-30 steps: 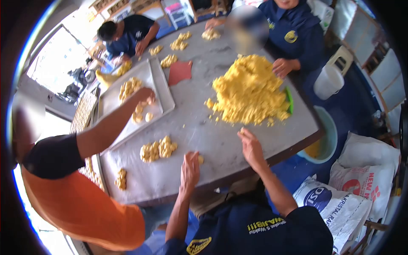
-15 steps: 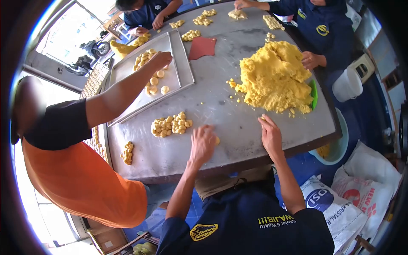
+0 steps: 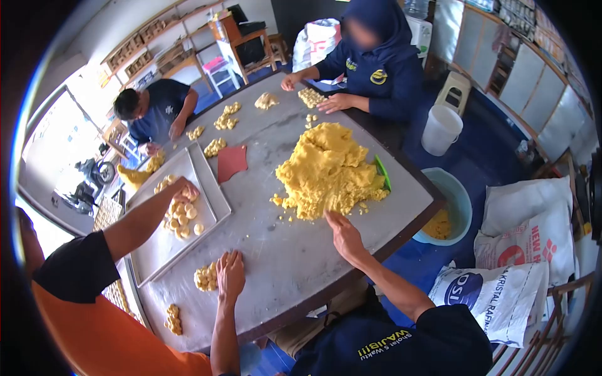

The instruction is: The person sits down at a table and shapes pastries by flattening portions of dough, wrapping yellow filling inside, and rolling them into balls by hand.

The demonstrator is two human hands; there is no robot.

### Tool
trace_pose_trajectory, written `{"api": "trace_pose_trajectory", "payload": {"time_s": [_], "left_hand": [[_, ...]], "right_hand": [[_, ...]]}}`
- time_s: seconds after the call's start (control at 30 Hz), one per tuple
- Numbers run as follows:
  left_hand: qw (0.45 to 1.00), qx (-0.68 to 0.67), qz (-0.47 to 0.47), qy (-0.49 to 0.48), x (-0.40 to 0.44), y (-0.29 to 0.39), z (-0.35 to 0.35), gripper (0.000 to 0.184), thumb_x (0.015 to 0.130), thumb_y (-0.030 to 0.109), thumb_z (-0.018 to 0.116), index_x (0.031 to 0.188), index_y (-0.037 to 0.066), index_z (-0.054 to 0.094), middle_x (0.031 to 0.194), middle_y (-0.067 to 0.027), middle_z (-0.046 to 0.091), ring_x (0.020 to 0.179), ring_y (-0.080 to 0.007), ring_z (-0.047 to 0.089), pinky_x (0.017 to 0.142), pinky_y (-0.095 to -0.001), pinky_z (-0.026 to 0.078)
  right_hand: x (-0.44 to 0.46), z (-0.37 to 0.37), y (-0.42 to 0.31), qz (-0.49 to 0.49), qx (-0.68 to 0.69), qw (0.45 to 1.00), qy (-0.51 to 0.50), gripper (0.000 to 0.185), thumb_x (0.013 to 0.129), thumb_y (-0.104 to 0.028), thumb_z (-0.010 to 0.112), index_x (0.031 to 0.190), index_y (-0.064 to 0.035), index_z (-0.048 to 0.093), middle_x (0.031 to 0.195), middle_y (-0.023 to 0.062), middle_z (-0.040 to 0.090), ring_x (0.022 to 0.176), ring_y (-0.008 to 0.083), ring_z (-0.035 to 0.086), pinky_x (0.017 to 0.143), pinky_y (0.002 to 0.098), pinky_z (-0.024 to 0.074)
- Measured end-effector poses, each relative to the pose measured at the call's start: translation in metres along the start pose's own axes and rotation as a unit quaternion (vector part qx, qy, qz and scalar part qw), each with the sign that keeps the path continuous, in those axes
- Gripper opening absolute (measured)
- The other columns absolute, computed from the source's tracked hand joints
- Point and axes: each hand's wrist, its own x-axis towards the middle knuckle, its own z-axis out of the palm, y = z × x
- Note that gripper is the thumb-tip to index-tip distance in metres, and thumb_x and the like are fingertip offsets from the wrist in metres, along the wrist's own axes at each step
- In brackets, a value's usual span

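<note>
My left hand (image 3: 231,276) lies palm down, fingers stretched out, at the right side of a cluster of pale dough balls (image 3: 205,277), covering part of it. Whether a ball is under the fingers is hidden. My right hand (image 3: 346,238) reaches to the front edge of a large crumbly yellow dough mound (image 3: 326,169). Its fingers are extended, with the tips at the dough. A green scraper-like piece (image 3: 382,172) sticks out from the mound's right side. Crumbs lie to its left.
At the left, a person in orange reaches a hand (image 3: 186,190) over dough balls on a metal tray (image 3: 147,266). Two co-workers stand across the metal table (image 3: 276,263). A red sheet (image 3: 232,163) lies beside the tray. A blue tub (image 3: 461,194) and sacks (image 3: 495,294) stand right.
The view has turned to the right and up. My left hand has moved left to the ball cluster. My right hand has moved forward to the dough mound. The person in orange still reaches over the tray.
</note>
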Motion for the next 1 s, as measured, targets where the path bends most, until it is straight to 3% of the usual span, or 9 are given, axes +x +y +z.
{"api": "trace_pose_trajectory", "payload": {"time_s": [0.2, 0.3, 0.4, 0.47, 0.6, 0.8, 0.9, 0.93, 1.0], "left_hand": [[0.999, 0.026, 0.024, 0.039, -0.021, 0.003, -0.011, 0.023, 0.084, 0.017, 0.067, 0.104, 0.005, 0.069, 0.112, -0.013, 0.062, 0.118, -0.0309, 0.051, 0.097, -0.0486, 0.04], [0.991, -0.06, -0.121, -0.01, -0.012, 0.024, -0.035, 0.024, 0.086, 0.021, 0.068, 0.103, 0.005, 0.067, 0.112, -0.0145, 0.062, 0.118, -0.0314, 0.05, 0.097, -0.0484, 0.038], [0.961, -0.163, -0.21, 0.079, -0.009, 0.022, -0.022, 0.022, 0.093, 0.026, 0.064, 0.101, 0.005, 0.066, 0.103, -0.0135, 0.066, 0.108, -0.0327, 0.055, 0.096, -0.0465, 0.037], [0.956, -0.172, -0.199, 0.126, -0.001, 0.039, -0.031, 0.021, 0.095, 0.024, 0.064, 0.101, 0.004, 0.066, 0.095, -0.0131, 0.068, 0.094, -0.0308, 0.062, 0.09, -0.0434, 0.044], [0.946, -0.281, -0.147, 0.066, -0.005, 0.066, -0.028, 0.018, 0.093, 0.016, 0.065, 0.099, 0.0, 0.066, 0.092, -0.0161, 0.068, 0.075, -0.0282, 0.067, 0.07, -0.04, 0.053], [0.945, -0.239, -0.169, 0.149, -0.023, 0.063, -0.007, 0.015, 0.093, 0.009, 0.06, 0.103, -0.001, 0.064, 0.096, -0.0175, 0.066, 0.079, -0.0287, 0.066, 0.071, -0.0382, 0.054], [0.921, -0.273, -0.199, 0.195, -0.025, 0.05, -0.011, 0.015, 0.091, 0.007, 0.061, 0.104, -0.001, 0.063, 0.097, -0.0175, 0.064, 0.083, -0.0274, 0.065, 0.07, -0.0366, 0.055], [0.916, -0.275, -0.203, 0.211, -0.025, 0.045, -0.007, 0.016, 0.092, 0.006, 0.062, 0.106, -0.001, 0.062, 0.083, -0.0123, 0.062, 0.075, -0.0214, 0.064, 0.067, -0.0336, 0.054], [0.89, -0.318, -0.259, 0.201, -0.025, 0.038, -0.005, 0.016, 0.094, 0.008, 0.062, 0.107, -0.001, 0.061, 0.078, -0.0097, 0.062, 0.068, -0.0179, 0.061, 0.063, -0.0312, 0.052]], "right_hand": [[0.028, 0.012, 0.015, -0.045, -0.164, 0.984, 0.052, 0.071, 0.081, 0.009, 0.057, 0.148, 0.0068, 0.035, 0.149, 0.0252, 0.042, 0.14, 0.0379, 0.04, 0.111, 0.0376, 0.0428], [0.03, 0.015, 0.021, -0.066, -0.203, 0.976, 0.05, 0.068, 0.079, 0.005, 0.06, 0.145, 0.0079, 0.039, 0.144, 0.0259, 0.046, 0.136, 0.0377, 0.044, 0.113, 0.0369, 0.0409], [0.03, 0.025, 0.022, -0.071, -0.331, 0.941, 0.022, 0.06, 0.08, -0.002, 0.062, 0.137, 0.0086, 0.048, 0.134, 0.025, 0.054, 0.126, 0.0352, 0.052, 0.109, 0.0354, 0.0423], [0.028, 0.028, 0.018, -0.044, -0.308, 0.95, 0.018, 0.055, 0.081, -0.007, 0.063, 0.133, 0.0079, 0.052, 0.124, 0.0234, 0.058, 0.118, 0.0336, 0.055, 0.105, 0.0349, 0.0442], [0.024, 0.021, 0.011, 0.067, -0.18, 0.977, -0.09, 0.043, 0.083, -0.01, 0.064, 0.123, 0.006, 0.057, 0.107, 0.0175, 0.061, 0.107, 0.0313, 0.057, 0.097, 0.0345, 0.0467], [-0.015, -0.004, 0.004, -0.115, -0.21, 0.97, 0.052, 0.022, 0.088, -0.005, 0.061, 0.109, 0.0011, 0.061, 0.101, 0.0126, 0.063, 0.1, 0.0309, 0.061, 0.085, 0.0378, 0.0519], [-0.024, -0.017, 0.0, -0.024, -0.045, 0.998, -0.043, 0.021, 0.087, -0.003, 0.062, 0.108, -0.0018, 0.063, 0.103, 0.0114, 0.063, 0.095, 0.0322, 0.063, 0.082, 0.0384, 0.0533], [-0.02, -0.016, 0.006, -0.024, -0.027, 0.998, -0.048, 0.019, 0.087, -0.004, 0.063, 0.106, -0.0033, 0.065, 0.105, 0.0099, 0.062, 0.094, 0.0329, 0.063, 0.081, 0.0376, 0.0542], [-0.014, -0.022, 0.009, 0.006, 0.009, 0.998, -0.065, 0.027, 0.088, -0.005, 0.063, 0.115, -0.0053, 0.064, 0.103, 0.0098, 0.062, 0.097, 0.0322, 0.061, 0.083, 0.0403, 0.0522]]}}
